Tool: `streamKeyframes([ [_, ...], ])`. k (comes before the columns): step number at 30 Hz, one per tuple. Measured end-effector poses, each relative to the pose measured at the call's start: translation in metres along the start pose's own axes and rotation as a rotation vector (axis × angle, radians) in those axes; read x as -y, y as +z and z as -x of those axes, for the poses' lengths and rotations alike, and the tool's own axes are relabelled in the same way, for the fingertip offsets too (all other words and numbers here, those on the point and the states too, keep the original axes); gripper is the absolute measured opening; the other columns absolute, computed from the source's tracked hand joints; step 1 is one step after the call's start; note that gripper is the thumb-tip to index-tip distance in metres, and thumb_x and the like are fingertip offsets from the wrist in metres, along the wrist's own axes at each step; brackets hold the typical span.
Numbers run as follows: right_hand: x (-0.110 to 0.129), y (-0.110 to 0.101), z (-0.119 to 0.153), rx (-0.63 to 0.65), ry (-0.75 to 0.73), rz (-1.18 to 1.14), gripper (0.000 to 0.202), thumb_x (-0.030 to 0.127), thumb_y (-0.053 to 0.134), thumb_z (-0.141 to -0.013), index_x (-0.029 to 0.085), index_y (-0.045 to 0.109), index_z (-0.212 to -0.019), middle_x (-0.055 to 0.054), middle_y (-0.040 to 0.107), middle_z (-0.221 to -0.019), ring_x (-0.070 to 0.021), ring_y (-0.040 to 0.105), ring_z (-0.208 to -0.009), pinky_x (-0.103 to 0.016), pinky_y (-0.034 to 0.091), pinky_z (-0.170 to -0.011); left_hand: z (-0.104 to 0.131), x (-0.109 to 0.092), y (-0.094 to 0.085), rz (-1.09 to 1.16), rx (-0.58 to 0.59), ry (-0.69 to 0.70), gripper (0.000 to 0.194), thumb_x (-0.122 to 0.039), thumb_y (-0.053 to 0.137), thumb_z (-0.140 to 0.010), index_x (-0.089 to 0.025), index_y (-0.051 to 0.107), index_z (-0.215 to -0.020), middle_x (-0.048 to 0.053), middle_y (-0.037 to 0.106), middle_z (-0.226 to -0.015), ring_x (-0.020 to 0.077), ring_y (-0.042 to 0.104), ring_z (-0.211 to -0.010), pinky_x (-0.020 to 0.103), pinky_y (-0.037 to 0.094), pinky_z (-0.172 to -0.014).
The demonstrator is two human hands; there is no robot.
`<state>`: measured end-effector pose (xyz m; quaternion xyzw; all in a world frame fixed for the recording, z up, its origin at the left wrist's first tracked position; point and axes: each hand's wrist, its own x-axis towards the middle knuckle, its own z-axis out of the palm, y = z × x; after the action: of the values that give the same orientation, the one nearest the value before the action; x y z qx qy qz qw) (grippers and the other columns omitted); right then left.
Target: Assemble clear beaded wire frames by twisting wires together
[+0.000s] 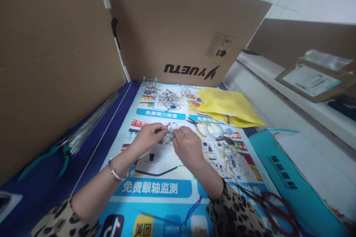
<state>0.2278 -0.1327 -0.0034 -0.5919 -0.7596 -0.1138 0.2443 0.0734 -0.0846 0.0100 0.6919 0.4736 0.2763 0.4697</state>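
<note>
Both hands meet over the middle of a printed poster mat (157, 189). My left hand (148, 137), with a silver bracelet on its wrist, has thumb and fingers pinched together at the near side of a small tangle of thin wire (168, 139) with green and pink bits. My right hand (187, 144) is closed beside it, its fingertips pinching at the same tangle. The fingertips nearly touch, and the exact piece between them is too small to make out. Just beyond my right hand lie yellow-handled pliers (201, 129) and a clear round roll (215, 130).
Wire clusters (169, 97) lie at the back, more (229, 155) at the right. A yellow bag (230, 107) sits back right, red-handled scissors (280, 211) front right, a teal box (294, 181) beyond. Teal pliers (65, 159) and wire strands (89, 127) lie left. Cardboard walls (172, 26) stand behind.
</note>
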Motion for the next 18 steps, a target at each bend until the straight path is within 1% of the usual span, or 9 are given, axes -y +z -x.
streamKeyframes([
  [4, -0.001, 0.009, 0.000, -0.006, 0.022, -0.063, 0.014, 0.013, 0.054, -0.081, 0.019, 0.065, -0.075, -0.004, 0.062, -0.075, -0.0180, 0.054, -0.076, -0.028, 0.039, -0.067, 0.000, 0.001, 0.002, -0.039, 0.031, 0.020, 0.016, -0.028, 0.050, -0.077, -0.018, 0.062, -0.076, -0.003, 0.060, -0.059, 0.0126, 0.059, -0.057, 0.022, 0.041, -0.058],
  [8, -0.003, 0.015, 0.002, -0.025, 0.038, -0.150, 0.017, 0.009, 0.052, -0.079, 0.019, 0.065, -0.073, -0.004, 0.061, -0.075, -0.0179, 0.053, -0.076, -0.028, 0.040, -0.071, -0.001, 0.004, 0.000, -0.077, 0.118, 0.022, 0.023, -0.021, 0.043, -0.078, -0.018, 0.065, -0.085, -0.001, 0.064, -0.064, 0.0133, 0.061, -0.061, 0.023, 0.043, -0.060],
  [11, -0.003, 0.017, 0.003, -0.058, 0.041, -0.186, 0.018, 0.010, 0.050, -0.081, 0.018, 0.065, -0.075, -0.005, 0.062, -0.075, -0.0182, 0.052, -0.076, -0.030, 0.040, -0.074, -0.001, 0.005, -0.001, -0.116, 0.103, 0.021, 0.025, -0.020, 0.043, -0.079, -0.019, 0.066, -0.087, -0.002, 0.061, -0.058, 0.0126, 0.059, -0.057, 0.023, 0.042, -0.058],
  [13, -0.003, 0.019, 0.004, -0.070, 0.038, -0.198, 0.018, 0.012, 0.050, -0.082, 0.018, 0.065, -0.076, -0.005, 0.062, -0.075, -0.0184, 0.052, -0.076, -0.031, 0.040, -0.074, -0.001, 0.004, -0.001, -0.163, 0.091, 0.040, 0.025, -0.021, 0.043, -0.080, -0.019, 0.067, -0.085, -0.003, 0.058, -0.055, 0.0124, 0.058, -0.055, 0.023, 0.041, -0.058],
  [16, -0.001, 0.020, 0.005, -0.081, 0.029, -0.196, 0.017, 0.012, 0.051, -0.083, 0.017, 0.066, -0.076, -0.005, 0.062, -0.075, -0.0186, 0.051, -0.075, -0.031, 0.039, -0.073, -0.001, 0.003, -0.001, -0.238, 0.080, 0.099, 0.027, -0.018, 0.042, -0.081, -0.019, 0.069, -0.082, 0.000, 0.061, -0.065, 0.0126, 0.058, -0.061, 0.024, 0.042, -0.061],
  [18, -0.001, 0.021, 0.005, -0.091, 0.026, -0.184, 0.017, 0.013, 0.051, -0.083, 0.017, 0.066, -0.075, -0.005, 0.062, -0.073, -0.0187, 0.051, -0.074, -0.032, 0.038, -0.072, 0.000, 0.003, 0.000, -0.281, 0.058, 0.135, 0.029, -0.016, 0.042, -0.081, -0.019, 0.070, -0.086, 0.002, 0.064, -0.076, 0.0139, 0.059, -0.070, 0.025, 0.043, -0.066],
])
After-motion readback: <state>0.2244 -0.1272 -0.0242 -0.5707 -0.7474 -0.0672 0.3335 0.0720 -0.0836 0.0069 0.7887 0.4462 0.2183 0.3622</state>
